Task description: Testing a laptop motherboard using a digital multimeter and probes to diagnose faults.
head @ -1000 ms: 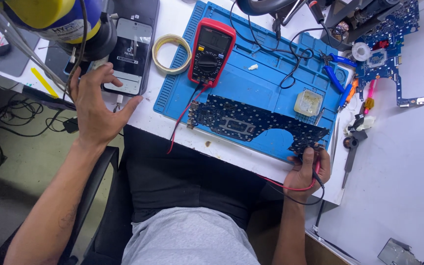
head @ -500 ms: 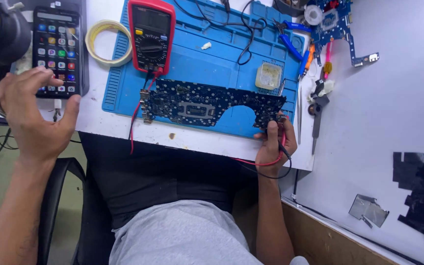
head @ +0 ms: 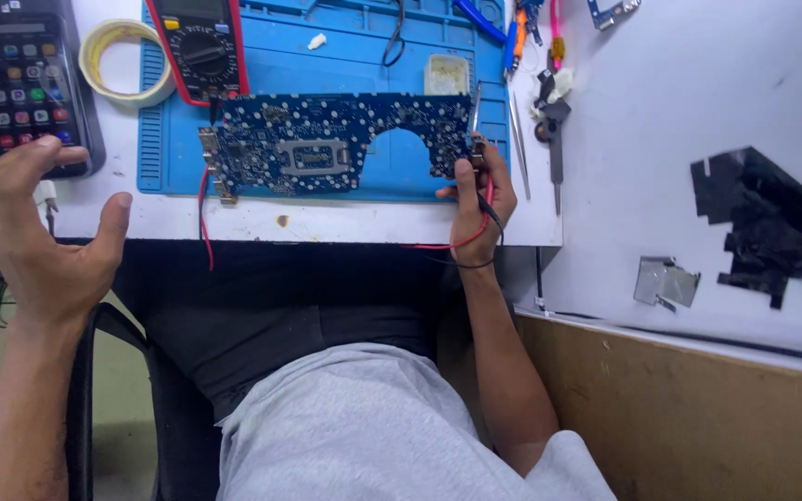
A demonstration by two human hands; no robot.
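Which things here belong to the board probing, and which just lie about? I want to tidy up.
In use: circuit board; probes in the right hand; multimeter; blue mat.

Lying about: tape roll; phone by the left hand; tweezers; black tape scraps; foil piece.

Place: electronics repair workshop | my bench: blue mat (head: 169,153), circuit board (head: 327,144) | 12 o'clock: multimeter (head: 201,46) | 1 o'clock: tweezers (head: 518,144)
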